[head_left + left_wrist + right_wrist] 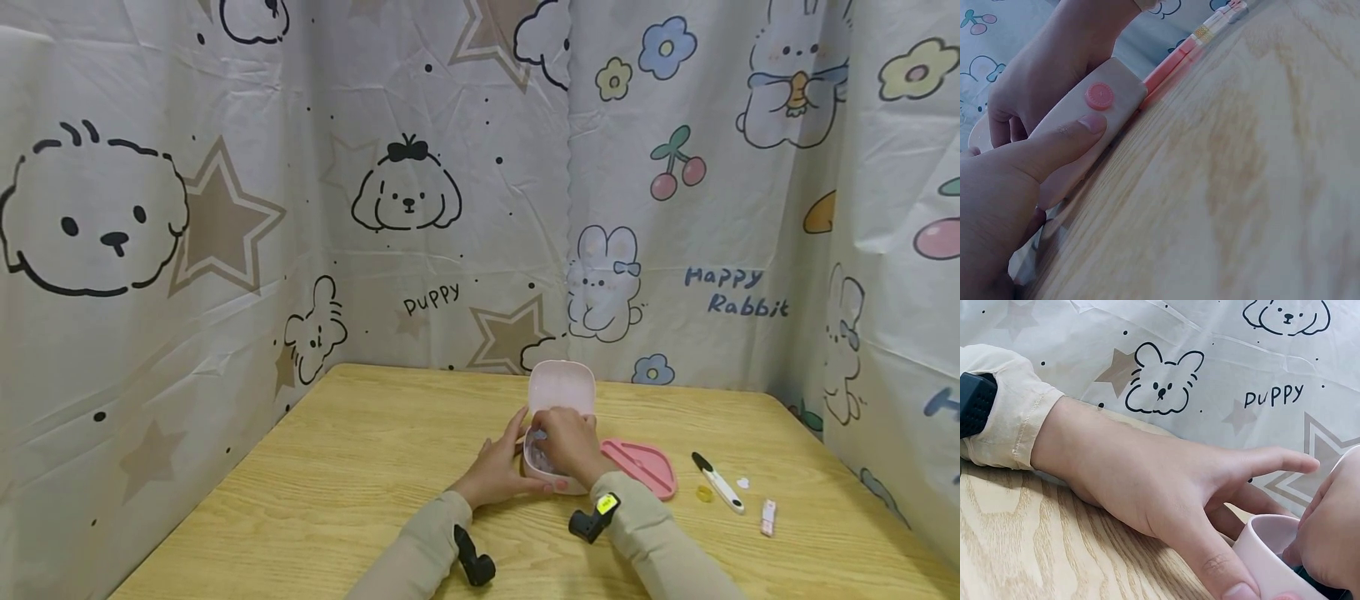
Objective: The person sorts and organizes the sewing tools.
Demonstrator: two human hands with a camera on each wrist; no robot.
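A small pale pink box (pixel 530 462) stands on the table with its lid (pixel 561 385) raised at the back. My left hand (pixel 491 473) steadies it from the left side. In the left wrist view its thumb lies on the front wall just below a round pink button (pixel 1099 96). My right hand (pixel 572 443) reaches down into the box, fingers bent past the rim. Something clear and bluish (pixel 540 457) shows inside the box beside those fingers. The right fingertips are hidden, so I cannot tell whether they hold anything.
Right of the box lies a pink divided tray (pixel 643 468). Further right are a slim black-and-white tool (pixel 718 483), a small yellow round piece (pixel 703 493), a tiny white piece (pixel 742 482) and a pink-and-white strip-like item (pixel 768 517). A printed curtain (pixel 408 267) surrounds the wooden table (pixel 337 467).
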